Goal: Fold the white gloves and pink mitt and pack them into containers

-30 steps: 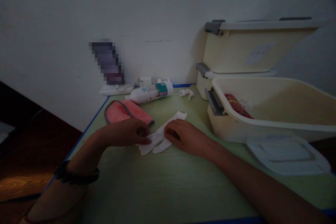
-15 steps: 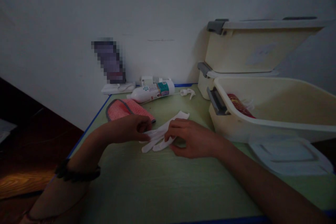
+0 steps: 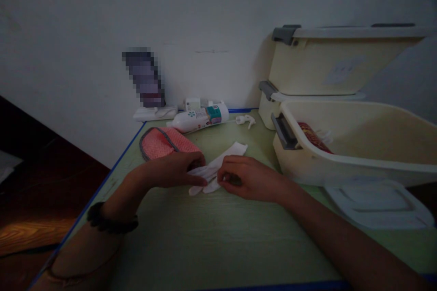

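slantwise, white glove [image 3: 212,169] lies between left hand [image 3: 175,169] and right hand [image 3: 251,178], touching both.

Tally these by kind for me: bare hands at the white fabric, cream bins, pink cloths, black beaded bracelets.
Hands at the white fabric: 2 (left hand, right hand)
Cream bins: 3 (upper bin, lower bin, open front bin)
Pink cloth: 1
Black bracelet: 1
Total: 7

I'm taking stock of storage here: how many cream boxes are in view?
3: one open box nearest the camera, and two stacked behind it, an upper box and a lower box. Others could be hidden behind these.
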A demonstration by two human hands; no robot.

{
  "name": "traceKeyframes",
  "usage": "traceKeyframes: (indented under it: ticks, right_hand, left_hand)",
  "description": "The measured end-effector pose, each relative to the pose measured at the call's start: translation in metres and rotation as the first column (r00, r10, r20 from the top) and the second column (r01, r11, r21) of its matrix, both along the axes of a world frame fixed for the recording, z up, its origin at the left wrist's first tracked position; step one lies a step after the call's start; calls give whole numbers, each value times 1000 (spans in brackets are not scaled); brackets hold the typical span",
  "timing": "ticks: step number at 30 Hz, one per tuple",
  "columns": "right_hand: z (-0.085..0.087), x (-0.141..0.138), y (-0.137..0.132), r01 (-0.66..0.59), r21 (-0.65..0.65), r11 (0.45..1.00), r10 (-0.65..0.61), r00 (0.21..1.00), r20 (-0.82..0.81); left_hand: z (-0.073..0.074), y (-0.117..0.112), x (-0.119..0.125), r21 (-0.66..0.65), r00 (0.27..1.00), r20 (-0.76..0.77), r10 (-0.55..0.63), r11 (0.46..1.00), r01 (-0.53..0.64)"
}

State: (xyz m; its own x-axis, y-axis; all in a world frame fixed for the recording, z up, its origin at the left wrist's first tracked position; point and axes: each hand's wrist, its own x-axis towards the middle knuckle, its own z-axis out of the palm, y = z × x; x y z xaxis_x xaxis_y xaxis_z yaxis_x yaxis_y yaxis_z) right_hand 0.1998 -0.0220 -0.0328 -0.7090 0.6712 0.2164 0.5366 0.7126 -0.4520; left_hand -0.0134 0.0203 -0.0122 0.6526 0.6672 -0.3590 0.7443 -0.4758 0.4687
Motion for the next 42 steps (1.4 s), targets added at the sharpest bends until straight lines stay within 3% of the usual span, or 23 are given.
traceKeyframes:
  ticks: [8,15,21,24,28,31,36,42]
  right_hand:
    - [-3,-1,1,-24,-47,999,26,999,40]
    - [-2,-2,1,3,-95,995,-12,996,-86]
    - [-2,-4,0,-86,-137,987,76,994,-77]
    - [-3,-2,4,104,-72,992,-116,974,-192]
    - [-9,4,14,434,-7,901,-420,868,-264]
    - [-17,9,20,468,20,883,-463,878,-118]
    - [-25,10,21,480,45,876,-482,876,28]
    - [-21,8,19,516,138,845,-532,839,118]
  left_hand:
    - [-1,-2,2,47,999,-2,44,998,-44]
    - [3,-6,7,58,998,10,68,996,-69]
    - [2,-4,3,54,1000,-4,31,998,-31]
    - [2,-3,1,90,999,40,3,996,-6]
    - [7,-9,9,212,990,123,-71,976,43]
    - [7,-17,20,214,979,104,-174,965,149]
    - [1,-21,27,189,969,44,-244,954,232]
    - [9,-17,21,163,972,51,-228,962,217]
